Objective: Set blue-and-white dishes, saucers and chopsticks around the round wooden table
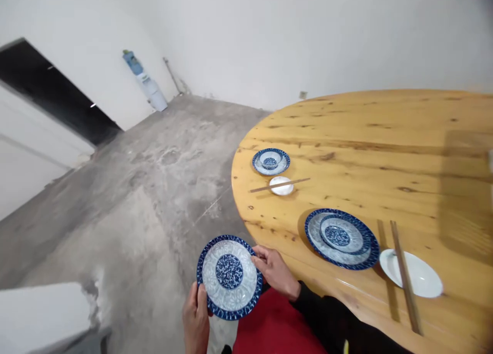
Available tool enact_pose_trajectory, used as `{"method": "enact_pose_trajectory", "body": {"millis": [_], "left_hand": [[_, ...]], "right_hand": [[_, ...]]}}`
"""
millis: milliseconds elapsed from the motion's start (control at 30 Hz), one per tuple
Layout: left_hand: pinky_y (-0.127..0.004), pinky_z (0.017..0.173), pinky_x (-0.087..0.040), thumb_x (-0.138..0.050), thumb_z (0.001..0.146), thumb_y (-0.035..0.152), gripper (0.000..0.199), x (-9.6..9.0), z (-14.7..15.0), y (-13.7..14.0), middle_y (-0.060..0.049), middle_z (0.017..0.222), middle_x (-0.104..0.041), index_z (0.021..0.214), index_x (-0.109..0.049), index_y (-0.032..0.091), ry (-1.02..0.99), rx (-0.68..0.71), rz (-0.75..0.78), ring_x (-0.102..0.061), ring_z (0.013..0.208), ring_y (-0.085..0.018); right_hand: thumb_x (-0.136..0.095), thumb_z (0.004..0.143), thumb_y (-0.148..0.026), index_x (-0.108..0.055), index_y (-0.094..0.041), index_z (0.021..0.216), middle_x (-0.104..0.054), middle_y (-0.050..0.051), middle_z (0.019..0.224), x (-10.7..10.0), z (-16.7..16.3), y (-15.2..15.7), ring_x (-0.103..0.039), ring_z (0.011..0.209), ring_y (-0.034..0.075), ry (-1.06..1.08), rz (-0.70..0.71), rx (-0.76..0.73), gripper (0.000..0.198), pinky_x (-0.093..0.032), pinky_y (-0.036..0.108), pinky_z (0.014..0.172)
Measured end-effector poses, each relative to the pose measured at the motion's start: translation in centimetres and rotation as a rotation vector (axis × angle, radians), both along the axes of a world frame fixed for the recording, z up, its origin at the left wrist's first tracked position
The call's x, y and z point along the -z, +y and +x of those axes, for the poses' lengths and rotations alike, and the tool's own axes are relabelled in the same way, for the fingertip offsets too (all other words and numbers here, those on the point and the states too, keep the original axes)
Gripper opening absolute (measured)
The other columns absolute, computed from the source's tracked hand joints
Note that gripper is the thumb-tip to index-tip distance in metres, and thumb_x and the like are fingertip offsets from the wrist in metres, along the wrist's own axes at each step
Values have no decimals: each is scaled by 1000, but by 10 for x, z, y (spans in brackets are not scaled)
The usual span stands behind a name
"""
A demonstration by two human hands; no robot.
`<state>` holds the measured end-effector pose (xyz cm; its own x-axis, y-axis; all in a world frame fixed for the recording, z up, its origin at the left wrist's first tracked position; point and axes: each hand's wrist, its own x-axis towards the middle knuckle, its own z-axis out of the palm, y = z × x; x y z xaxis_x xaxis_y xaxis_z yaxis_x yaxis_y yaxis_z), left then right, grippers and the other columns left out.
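Between my two hands is a blue and white patterned plate [248,279], held off the table's left edge over the floor. My left hand [196,313] grips its lower left rim, thumb on top. On the upper right rim, my right hand [275,272] is closed with thumb and fingers. Nearest to my right hand on the table lies a larger blue-rimmed plate [314,238] with a smaller matching dish [339,236] on it. Right of these, a pair of chopsticks [404,279] rests across a white oval dish [423,279].
The wooden table [365,179] fills the right side. Farther along its edge sit another blue plate [258,166] with a bowl [270,159], and a white saucer [283,190] under chopsticks [298,181]. A water dispenser [148,84] stands by the far wall, with a dark doorway [54,90] left.
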<state>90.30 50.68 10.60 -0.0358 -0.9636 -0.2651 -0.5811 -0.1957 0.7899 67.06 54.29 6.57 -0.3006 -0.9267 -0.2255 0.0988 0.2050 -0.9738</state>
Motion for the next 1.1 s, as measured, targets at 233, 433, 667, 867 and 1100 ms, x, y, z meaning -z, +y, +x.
{"method": "enact_pose_trajectory", "body": {"millis": [233,433,667,867,1100], "left_hand": [[-26,51,-44,-47,80,83,62,15,-10,-83,3,61,-47,75,-56,22,2,10,26,-49,56,-16],[-24,51,-43,-52,77,85,66,28,-14,-154,2,63,-48,75,-57,20,71,129,74,-46,57,-14],[-22,49,-41,-51,83,78,59,15,-23,-284,2,59,-45,65,-51,22,89,394,-83,-43,54,-13],[-21,54,-38,-45,96,56,45,4,-6,-393,2,61,-46,67,-48,22,62,616,-293,-43,56,-12],[-21,57,-36,-47,97,47,37,17,-14,-473,4,64,-42,70,-48,21,139,664,-220,-41,61,-12]], "right_hand": [[-58,81,-39,-62,-20,71,-60,1,65,-2,-12,-70,-53,63,17,58,16,89,22,-41,27,59],[-55,83,-38,-64,-19,73,-64,3,69,3,-11,-111,-59,69,20,88,32,201,24,-47,28,66],[-54,80,-40,-61,-19,75,-61,1,67,10,11,-193,-56,61,17,65,22,417,23,-44,26,56],[-53,78,-40,-60,-20,76,-60,-1,63,-5,41,-279,-52,52,14,50,12,518,22,-41,25,50],[-53,76,-40,-63,-20,79,-67,2,68,-5,55,-337,-62,62,19,66,61,660,23,-46,28,57]]}}
